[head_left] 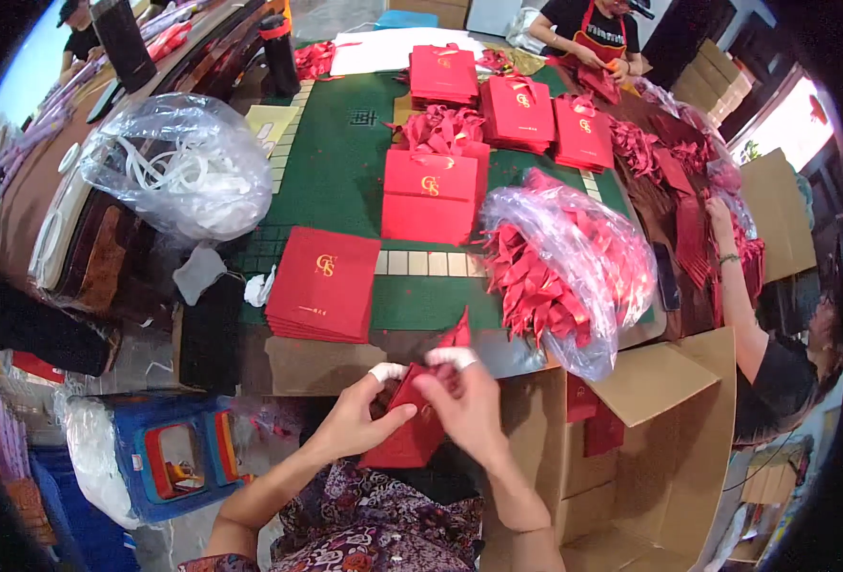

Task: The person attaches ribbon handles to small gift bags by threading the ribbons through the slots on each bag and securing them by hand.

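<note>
A small red paper gift bag (404, 446) is held close in front of me, just below the table's near edge. My left hand (369, 415) pinches its upper left side, thumb across the front. At the bag's top edge my right hand (464, 405) has its fingers closed on a red ribbon (457, 334), whose pointed end sticks up beyond the fingers. White wraps cover a finger on each hand. Just past the left hand lies a neat stack of flat red bags (321, 286). A clear plastic bag full of red ribbon bows (564, 276) sits at the right.
Stacks of red bags (431, 195) stand on the green table mat (321, 181). A plastic bag of white cords (188, 172) lies at the left. An open cardboard box (650, 477) is at my right, a blue plastic stool (178, 448) at lower left. Other people work around the table.
</note>
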